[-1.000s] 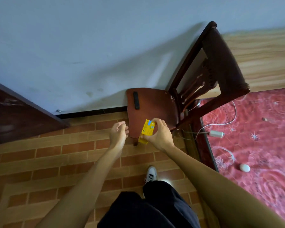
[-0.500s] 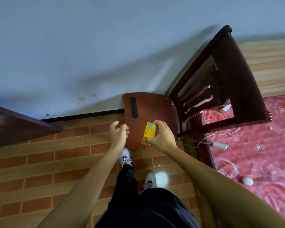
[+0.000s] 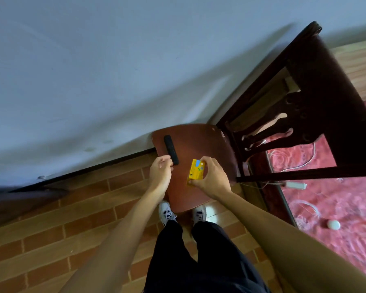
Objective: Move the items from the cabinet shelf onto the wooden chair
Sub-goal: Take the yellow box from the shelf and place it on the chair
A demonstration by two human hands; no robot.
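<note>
- A dark cabinet edge sits at the far left, low against the pale wall; its shelf is out of sight, so what remains to be moved cannot be told.
- A brick-patterned floor runs beneath the person's two outstretched bare arms.
- The left hand hovers over the near-left part of the seat, fingers loosely curled with nothing visible inside them, just beside the near end of the black remote.
- A black remote lies flat along the left side of the wooden chair, apparently one item delivered.
- The small yellow box, with a blue patch on its face, is held over the middle of the seat, tilted on edge; whether it touches the wood cannot be told.
- The right hand pinches that box, thumb at its lower corner and fingers over its top.
- Judged from this, the placing step is in hand: the next move calls for laying the box flat on bare seat, clear of the remote, then letting go.
- A red patterned bedcover with white cables fills the right edge, behind the chair's carved back.
</note>
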